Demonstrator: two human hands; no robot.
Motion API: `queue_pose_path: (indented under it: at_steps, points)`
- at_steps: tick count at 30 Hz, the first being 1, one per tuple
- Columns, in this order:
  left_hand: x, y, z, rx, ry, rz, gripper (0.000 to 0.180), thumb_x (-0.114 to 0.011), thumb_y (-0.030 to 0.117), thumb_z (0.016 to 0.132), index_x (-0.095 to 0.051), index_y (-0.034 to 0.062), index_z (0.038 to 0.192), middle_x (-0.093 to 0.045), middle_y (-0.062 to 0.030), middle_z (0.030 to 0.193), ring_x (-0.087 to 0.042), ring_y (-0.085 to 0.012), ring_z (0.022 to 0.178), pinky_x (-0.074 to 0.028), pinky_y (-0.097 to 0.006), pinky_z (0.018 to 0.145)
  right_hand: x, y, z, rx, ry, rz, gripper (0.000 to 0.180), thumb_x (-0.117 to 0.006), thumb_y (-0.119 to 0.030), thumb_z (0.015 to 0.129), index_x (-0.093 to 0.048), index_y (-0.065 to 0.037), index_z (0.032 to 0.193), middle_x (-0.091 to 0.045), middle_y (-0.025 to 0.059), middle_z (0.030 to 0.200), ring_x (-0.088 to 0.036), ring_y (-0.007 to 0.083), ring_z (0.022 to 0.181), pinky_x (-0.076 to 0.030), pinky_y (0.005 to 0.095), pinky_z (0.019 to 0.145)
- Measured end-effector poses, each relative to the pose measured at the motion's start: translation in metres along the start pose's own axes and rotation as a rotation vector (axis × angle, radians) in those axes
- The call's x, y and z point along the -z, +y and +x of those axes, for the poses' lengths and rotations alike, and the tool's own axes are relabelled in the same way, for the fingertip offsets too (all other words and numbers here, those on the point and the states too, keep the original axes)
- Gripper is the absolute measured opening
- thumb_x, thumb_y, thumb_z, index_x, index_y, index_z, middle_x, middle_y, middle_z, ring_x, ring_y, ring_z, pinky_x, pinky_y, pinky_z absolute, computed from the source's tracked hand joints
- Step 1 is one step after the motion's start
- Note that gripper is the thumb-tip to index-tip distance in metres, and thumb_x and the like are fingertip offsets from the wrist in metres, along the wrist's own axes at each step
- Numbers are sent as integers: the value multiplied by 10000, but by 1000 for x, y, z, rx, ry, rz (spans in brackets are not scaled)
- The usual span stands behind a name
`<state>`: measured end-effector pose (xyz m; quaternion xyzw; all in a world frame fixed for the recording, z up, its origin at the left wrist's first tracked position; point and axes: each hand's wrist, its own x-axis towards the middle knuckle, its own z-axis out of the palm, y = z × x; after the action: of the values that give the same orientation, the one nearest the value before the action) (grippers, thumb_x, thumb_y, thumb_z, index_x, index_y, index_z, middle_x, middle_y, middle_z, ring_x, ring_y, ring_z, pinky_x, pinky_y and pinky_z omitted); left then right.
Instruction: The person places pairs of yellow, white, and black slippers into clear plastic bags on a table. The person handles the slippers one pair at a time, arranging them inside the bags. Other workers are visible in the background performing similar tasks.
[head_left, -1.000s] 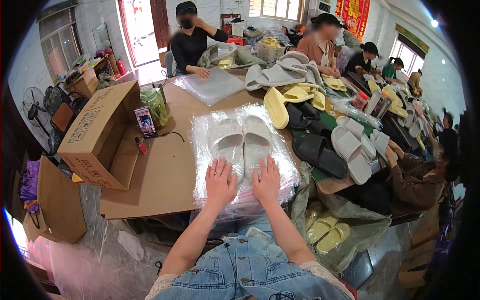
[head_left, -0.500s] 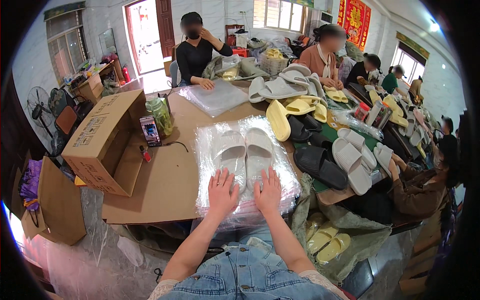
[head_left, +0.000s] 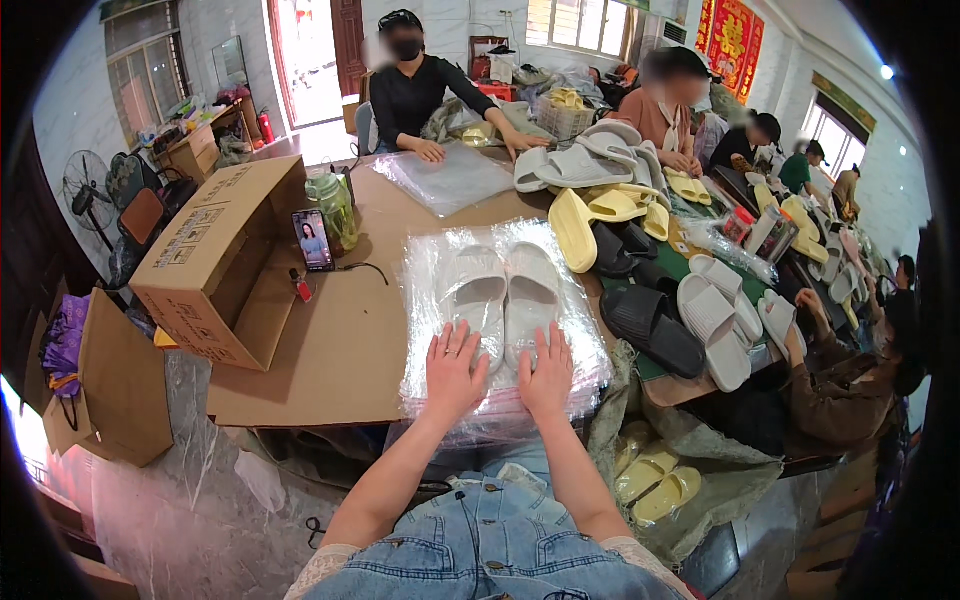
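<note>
A pair of light grey slide slippers (head_left: 533,290) lies side by side, toes away from me, at a stack of clear plastic bags (head_left: 425,290). Whether they are inside the top bag or only on it, I cannot tell. Over the heel end of the left slipper, my left hand (head_left: 457,368) is flat with its fingers stretched out. My right hand (head_left: 546,370) rests the same way at the heel of the right slipper, fingers extended. Neither hand grips anything.
At the left stand an open cardboard box (head_left: 215,265), a phone (head_left: 313,240) and a green bottle (head_left: 335,205). Grey, yellow and black slippers (head_left: 655,330) crowd the right. Across the table, a co-worker (head_left: 430,95) is beside clear plastic sheets (head_left: 445,178). Yellow slippers (head_left: 665,495) lie low in a sack.
The co-worker across the table has lowered a hand from the face and reaches toward the grey slippers. My hands stay flat at the slippers' heels; the view has shifted slightly.
</note>
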<state>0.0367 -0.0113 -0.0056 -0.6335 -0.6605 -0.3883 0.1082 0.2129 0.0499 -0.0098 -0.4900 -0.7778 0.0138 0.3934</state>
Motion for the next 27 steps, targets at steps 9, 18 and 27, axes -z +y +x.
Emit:
queue_pose_path:
  at_steps: [9,18,27]
  points:
    - [5,-4,2,13,1,-68,417,-651,306,921,-659,85,1276,-523,-138,1479,-436,-370,1394,-306,-514,1159,-2,-1,0,-12,-29,-7,537,-550,-306,957,-527,-10,1404,-409,225,1543,-365,415,1430,-278,514,1185]
    - [86,-103,42,153,233,-70,564,-713,220,883,-530,28,1380,-537,-223,1416,-480,-407,1327,-364,-483,1128,16,-7,6,19,-46,25,554,-568,-306,961,-500,-2,1418,-386,222,1554,-340,415,1444,-279,513,1183]
    - [116,-301,82,690,243,148,794,-800,310,801,-456,-28,1432,-643,-272,1246,-597,-430,1166,-468,-488,997,57,-50,-10,208,32,288,472,-689,-140,858,-589,-37,1308,-501,186,1451,-445,406,1368,-358,500,1110]
